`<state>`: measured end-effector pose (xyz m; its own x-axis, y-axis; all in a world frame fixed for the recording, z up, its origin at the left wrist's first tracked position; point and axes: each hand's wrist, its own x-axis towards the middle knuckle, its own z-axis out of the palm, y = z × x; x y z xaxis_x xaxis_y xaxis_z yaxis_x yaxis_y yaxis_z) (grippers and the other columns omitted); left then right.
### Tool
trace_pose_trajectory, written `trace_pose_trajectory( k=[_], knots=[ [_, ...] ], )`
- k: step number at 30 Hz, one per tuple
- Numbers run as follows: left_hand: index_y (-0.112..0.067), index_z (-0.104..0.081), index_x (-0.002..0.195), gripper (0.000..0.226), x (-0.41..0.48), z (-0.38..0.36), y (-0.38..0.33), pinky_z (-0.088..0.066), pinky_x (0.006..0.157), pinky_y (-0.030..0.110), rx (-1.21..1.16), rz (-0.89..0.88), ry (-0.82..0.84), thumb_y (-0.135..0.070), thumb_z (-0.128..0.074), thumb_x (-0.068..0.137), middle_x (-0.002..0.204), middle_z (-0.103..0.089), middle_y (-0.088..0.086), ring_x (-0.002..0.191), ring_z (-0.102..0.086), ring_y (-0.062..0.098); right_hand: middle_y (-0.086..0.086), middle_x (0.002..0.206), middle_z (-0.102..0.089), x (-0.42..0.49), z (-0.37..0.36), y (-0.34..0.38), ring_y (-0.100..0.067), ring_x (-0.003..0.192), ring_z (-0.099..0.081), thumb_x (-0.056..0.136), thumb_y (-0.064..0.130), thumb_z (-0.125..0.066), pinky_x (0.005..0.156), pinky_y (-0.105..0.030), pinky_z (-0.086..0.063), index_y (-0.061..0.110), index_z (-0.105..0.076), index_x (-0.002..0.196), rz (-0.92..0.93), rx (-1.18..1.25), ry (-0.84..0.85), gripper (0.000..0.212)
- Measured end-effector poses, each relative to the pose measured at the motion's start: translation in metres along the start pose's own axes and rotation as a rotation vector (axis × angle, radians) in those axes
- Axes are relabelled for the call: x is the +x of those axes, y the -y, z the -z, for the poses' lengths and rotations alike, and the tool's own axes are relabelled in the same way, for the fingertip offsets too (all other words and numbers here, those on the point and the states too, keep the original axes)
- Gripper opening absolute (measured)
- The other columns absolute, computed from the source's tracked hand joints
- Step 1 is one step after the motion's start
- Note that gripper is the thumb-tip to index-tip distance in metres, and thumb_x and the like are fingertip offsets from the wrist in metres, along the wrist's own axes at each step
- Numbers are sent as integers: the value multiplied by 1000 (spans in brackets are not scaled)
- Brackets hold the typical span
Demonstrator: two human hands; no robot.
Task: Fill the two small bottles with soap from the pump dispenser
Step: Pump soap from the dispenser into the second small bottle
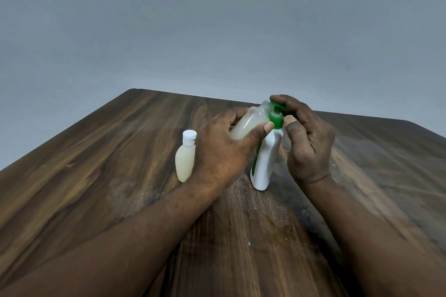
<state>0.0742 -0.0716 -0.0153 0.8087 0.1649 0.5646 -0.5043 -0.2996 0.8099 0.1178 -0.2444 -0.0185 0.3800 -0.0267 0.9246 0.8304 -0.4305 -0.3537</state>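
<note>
Nearing completion, left hand [217, 152] gripped the second bottle [246, 125], right hand [306, 142] clasped the pump [276, 119]; first bottle [185, 159] stood capped.

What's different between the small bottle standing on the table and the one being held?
The capped bottle stands upright on the table with its white cap on; the open bottle has a bare threaded neck. No hand holds the capped bottle, while the left hand grips the open bottle, tilted, its mouth at the green pump. Both are small, translucent and hold pale soap.
</note>
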Motion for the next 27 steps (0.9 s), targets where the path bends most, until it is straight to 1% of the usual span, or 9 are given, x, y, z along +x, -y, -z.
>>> trace_pose_trajectory(
  k=[6, 9, 10, 13, 15, 20, 22, 24, 27],
  knots=[
    [-35, -72, 120, 42, -2, -1, 1, -65, 78, 36, -8, 17, 2, -57, -80, 85, 106, -72, -19, 96, -69, 0, -4, 121, -77, -2, 3, 1, -19, 115, -73, 92, 20, -47, 93, -48, -59, 3, -75, 126, -3, -8, 31, 47],
    [-34, -71, 122, 45, 0, 0, 0, -63, 82, 30, 6, 15, 5, -59, -79, 85, 108, -72, -20, 98, -67, -2, -5, 122, -77, 1, 3, 0, -21, 115, -72, 92, 21, -46, 93, -49, -59, 3, -75, 127, -9, 14, 32, 48],
    [-32, -71, 124, 48, 0, 0, 0, -63, 83, 31, 5, 15, 6, -61, -78, 85, 109, -72, -19, 99, -67, 0, -5, 123, -77, 2, 3, 1, -22, 116, -72, 93, 21, -47, 94, -49, -59, 2, -74, 127, -10, 25, 33, 48],
    [-30, -72, 126, 53, 2, 0, 1, -66, 77, 40, -24, 15, 2, -63, -78, 84, 110, -73, -15, 98, -71, 6, -5, 125, -76, 3, 1, 2, -21, 118, -72, 94, 22, -47, 97, -46, -58, 2, -74, 128, -15, 56, 36, 48],
    [-30, -72, 126, 54, 2, -1, 2, -66, 75, 42, -27, 12, 1, -63, -78, 84, 110, -74, -14, 97, -71, 8, -6, 124, -76, 2, 0, 3, -21, 118, -72, 93, 21, -47, 98, -42, -58, 1, -74, 127, -26, 77, 32, 48],
    [-33, -71, 121, 46, -2, -1, 3, -65, 81, 34, 0, 25, 6, -60, -79, 85, 106, -71, -20, 97, -68, 0, -3, 119, -78, 1, 1, 3, -13, 115, -72, 92, 20, -46, 96, -35, -58, 0, -77, 122, -21, 46, 26, 48],
    [-33, -71, 121, 44, -2, -2, 2, -65, 79, 37, -16, 29, 7, -58, -79, 85, 106, -71, -20, 96, -69, 0, -3, 121, -77, -1, 2, 3, -13, 116, -72, 93, 20, -46, 95, -35, -59, 1, -76, 124, -17, 36, 36, 48],
    [-34, -72, 120, 44, -1, -2, 2, -65, 81, 36, -14, 25, 3, -59, -80, 85, 106, -72, -20, 96, -69, 0, -3, 122, -77, -1, 3, 3, -14, 115, -72, 93, 21, -46, 93, -37, -59, 2, -75, 126, -10, 23, 41, 48],
    [-33, -73, 120, 45, 1, -2, 2, -66, 78, 40, -46, 38, -3, -60, -80, 84, 107, -74, -18, 96, -71, 4, -4, 126, -76, 2, 3, 3, -18, 119, -71, 94, 22, -46, 97, -41, -58, 2, -73, 130, -13, 45, 44, 49]
  ],
)
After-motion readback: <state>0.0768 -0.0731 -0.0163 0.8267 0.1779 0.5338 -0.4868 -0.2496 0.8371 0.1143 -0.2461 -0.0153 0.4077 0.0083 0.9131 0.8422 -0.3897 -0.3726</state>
